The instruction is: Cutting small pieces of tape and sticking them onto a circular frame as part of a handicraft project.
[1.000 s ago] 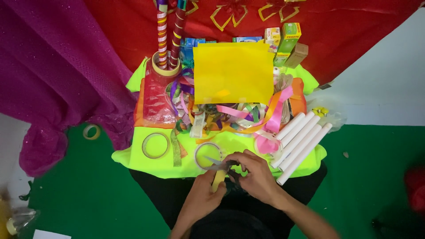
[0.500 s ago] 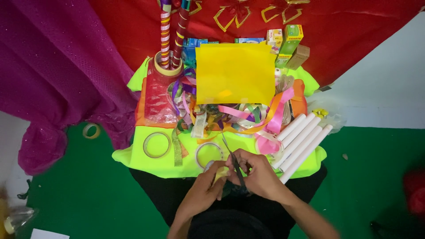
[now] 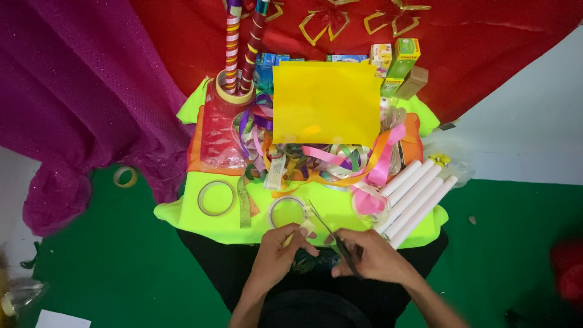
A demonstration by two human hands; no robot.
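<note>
- Left hand (image 3: 276,255) pinches a small yellowish paper scrap (image 3: 297,232) near the tape ring (image 3: 287,211).
- Right hand (image 3: 370,258) grips dark scissors (image 3: 331,234), blades pointing far-left.
- White tubes (image 3: 416,197) lie right; tangled ribbons (image 3: 316,161) and a yellow sheet (image 3: 327,102) crowd beyond.

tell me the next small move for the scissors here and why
Probably close the scissors on the small paper piece: the right hand holds the blades open, pointing up past the scrap that the left hand pinches beside them.

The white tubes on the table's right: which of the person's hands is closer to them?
Right. The right hand, holding scissors, sits just below the white tubes; the left hand is farther left, under a tape ring.
</note>
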